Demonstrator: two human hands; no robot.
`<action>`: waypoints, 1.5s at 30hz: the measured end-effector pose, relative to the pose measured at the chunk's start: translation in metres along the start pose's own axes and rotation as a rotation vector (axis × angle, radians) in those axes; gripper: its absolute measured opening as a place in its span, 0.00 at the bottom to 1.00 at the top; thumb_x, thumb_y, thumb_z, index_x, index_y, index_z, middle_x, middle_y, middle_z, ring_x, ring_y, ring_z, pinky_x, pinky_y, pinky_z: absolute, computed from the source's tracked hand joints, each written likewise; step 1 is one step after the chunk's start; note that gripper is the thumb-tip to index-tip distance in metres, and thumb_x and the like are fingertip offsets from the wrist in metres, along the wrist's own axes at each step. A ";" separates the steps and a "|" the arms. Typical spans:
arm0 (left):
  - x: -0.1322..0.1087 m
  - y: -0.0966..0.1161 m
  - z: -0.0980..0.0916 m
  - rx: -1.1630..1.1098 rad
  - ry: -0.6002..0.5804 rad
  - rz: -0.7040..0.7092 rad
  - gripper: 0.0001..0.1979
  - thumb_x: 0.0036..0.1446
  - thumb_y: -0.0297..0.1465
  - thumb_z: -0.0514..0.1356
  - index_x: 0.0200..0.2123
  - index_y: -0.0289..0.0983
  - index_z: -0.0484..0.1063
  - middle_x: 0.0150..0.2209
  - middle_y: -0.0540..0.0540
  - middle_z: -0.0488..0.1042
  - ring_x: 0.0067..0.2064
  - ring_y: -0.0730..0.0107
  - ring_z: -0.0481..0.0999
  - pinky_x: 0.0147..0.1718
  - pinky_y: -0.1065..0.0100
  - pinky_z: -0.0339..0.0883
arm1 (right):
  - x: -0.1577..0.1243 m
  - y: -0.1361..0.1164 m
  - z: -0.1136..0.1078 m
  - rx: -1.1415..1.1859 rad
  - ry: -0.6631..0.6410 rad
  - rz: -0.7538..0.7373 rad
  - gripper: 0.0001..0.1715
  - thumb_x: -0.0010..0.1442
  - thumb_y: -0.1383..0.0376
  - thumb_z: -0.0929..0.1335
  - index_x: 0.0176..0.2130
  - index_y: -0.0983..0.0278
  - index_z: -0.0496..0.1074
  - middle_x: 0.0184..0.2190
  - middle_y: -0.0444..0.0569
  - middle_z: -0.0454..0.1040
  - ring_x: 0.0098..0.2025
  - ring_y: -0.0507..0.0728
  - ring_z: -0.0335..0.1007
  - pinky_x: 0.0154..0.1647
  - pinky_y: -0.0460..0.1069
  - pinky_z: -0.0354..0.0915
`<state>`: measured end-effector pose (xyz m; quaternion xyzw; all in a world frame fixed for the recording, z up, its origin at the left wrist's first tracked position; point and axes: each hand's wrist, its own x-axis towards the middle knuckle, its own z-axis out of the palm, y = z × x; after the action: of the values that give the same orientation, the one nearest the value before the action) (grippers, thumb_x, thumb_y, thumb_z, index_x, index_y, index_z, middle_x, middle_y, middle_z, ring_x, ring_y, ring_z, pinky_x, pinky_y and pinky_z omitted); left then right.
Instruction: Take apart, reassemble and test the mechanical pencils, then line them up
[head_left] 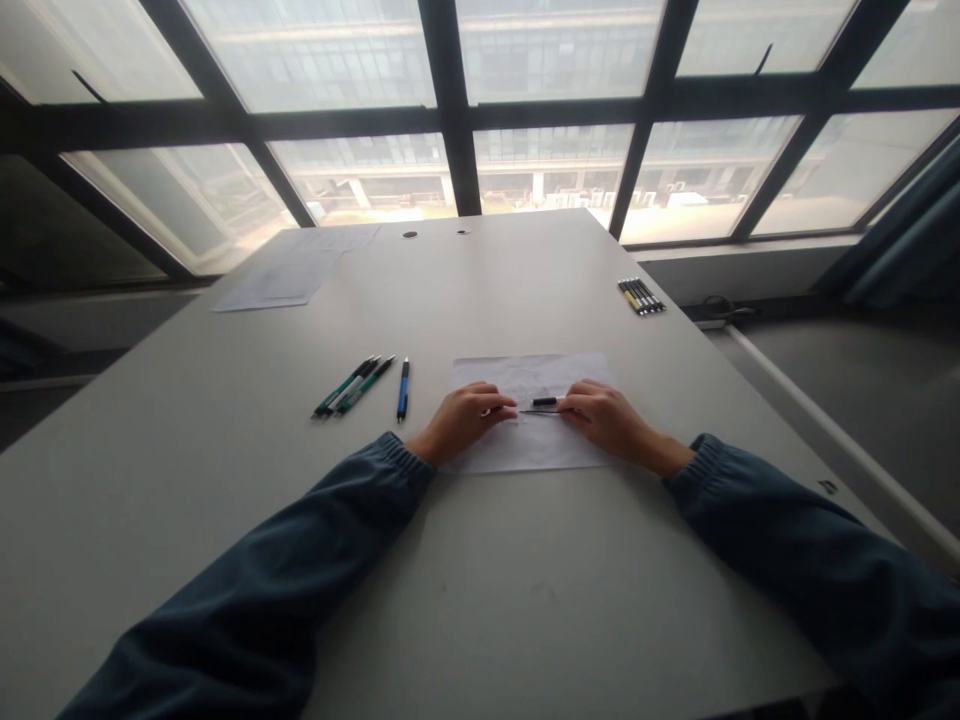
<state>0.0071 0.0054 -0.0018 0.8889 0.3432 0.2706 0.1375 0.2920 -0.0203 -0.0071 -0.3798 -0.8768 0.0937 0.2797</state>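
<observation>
Both my hands rest on a white sheet of paper (525, 375) in the middle of the grey table (225, 470). My left hand (466, 418) has its fingers curled and pinched round one end of a thin pen part. My right hand (604, 415) is closed on the other end, where a short black pen piece (545, 402) and a thin rod show in the gap between the hands. Both sleeves are dark blue.
Three pens (352, 387) with green and black barrels lie left of the paper, and a blue pen (403, 389) lies beside them. A bundle of several pens (641, 296) sits near the right table edge. More paper sheets (289, 275) lie at the far left, under the large windows.
</observation>
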 end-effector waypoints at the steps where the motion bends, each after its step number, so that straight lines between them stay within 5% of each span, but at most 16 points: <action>1: 0.000 -0.001 0.000 -0.001 0.036 0.001 0.14 0.66 0.41 0.60 0.42 0.39 0.82 0.35 0.45 0.78 0.36 0.68 0.75 0.39 0.67 0.68 | 0.000 0.001 0.000 -0.007 0.005 -0.005 0.10 0.65 0.72 0.67 0.37 0.62 0.79 0.35 0.51 0.77 0.39 0.58 0.72 0.44 0.52 0.66; 6: 0.002 -0.007 0.002 0.061 0.188 -0.003 0.12 0.64 0.42 0.62 0.41 0.42 0.83 0.35 0.45 0.73 0.38 0.66 0.72 0.38 0.65 0.68 | 0.001 0.009 0.004 -0.032 0.025 -0.039 0.10 0.66 0.71 0.67 0.38 0.62 0.79 0.35 0.51 0.77 0.39 0.58 0.70 0.45 0.53 0.65; 13: 0.000 -0.014 0.008 0.034 0.055 -0.029 0.09 0.64 0.35 0.63 0.44 0.42 0.81 0.37 0.45 0.77 0.40 0.65 0.75 0.42 0.65 0.69 | 0.002 0.011 0.005 -0.091 0.015 -0.058 0.09 0.67 0.70 0.68 0.37 0.61 0.79 0.35 0.50 0.77 0.39 0.57 0.69 0.44 0.52 0.62; 20: 0.000 -0.011 0.008 0.026 0.042 -0.036 0.09 0.64 0.34 0.62 0.44 0.41 0.81 0.37 0.46 0.77 0.41 0.66 0.74 0.42 0.65 0.69 | 0.001 0.011 0.005 -0.130 0.045 -0.053 0.09 0.68 0.65 0.68 0.36 0.62 0.78 0.35 0.50 0.77 0.39 0.58 0.69 0.45 0.53 0.60; 25: 0.002 -0.002 0.003 0.030 0.189 -0.072 0.11 0.67 0.35 0.58 0.48 0.39 0.78 0.33 0.48 0.74 0.35 0.69 0.71 0.40 0.66 0.67 | 0.001 0.010 0.005 -0.116 0.170 -0.031 0.10 0.69 0.64 0.67 0.36 0.62 0.76 0.35 0.50 0.77 0.40 0.59 0.69 0.45 0.54 0.60; 30: 0.002 0.002 -0.002 0.032 0.286 -0.025 0.11 0.67 0.36 0.59 0.34 0.38 0.76 0.30 0.48 0.73 0.35 0.68 0.70 0.37 0.66 0.66 | 0.002 0.006 0.001 -0.083 0.327 0.030 0.11 0.70 0.64 0.66 0.37 0.62 0.76 0.33 0.50 0.76 0.38 0.59 0.68 0.44 0.55 0.62; 34: 0.001 0.004 -0.002 0.034 0.195 0.048 0.13 0.65 0.37 0.61 0.29 0.38 0.75 0.28 0.48 0.73 0.34 0.68 0.70 0.37 0.66 0.66 | 0.001 0.004 0.001 -0.070 0.317 0.030 0.11 0.69 0.64 0.65 0.37 0.62 0.76 0.33 0.50 0.77 0.38 0.59 0.69 0.44 0.56 0.63; 45: 0.003 0.012 -0.005 0.109 -0.057 0.117 0.06 0.63 0.35 0.63 0.36 0.41 0.79 0.33 0.46 0.77 0.37 0.66 0.73 0.37 0.66 0.67 | 0.002 0.002 0.001 -0.091 0.285 0.003 0.10 0.68 0.65 0.66 0.36 0.61 0.75 0.33 0.50 0.77 0.38 0.59 0.69 0.43 0.55 0.62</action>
<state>0.0125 -0.0009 0.0080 0.9209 0.3008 0.2337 0.0825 0.2915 -0.0170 -0.0076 -0.4030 -0.8309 -0.0003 0.3837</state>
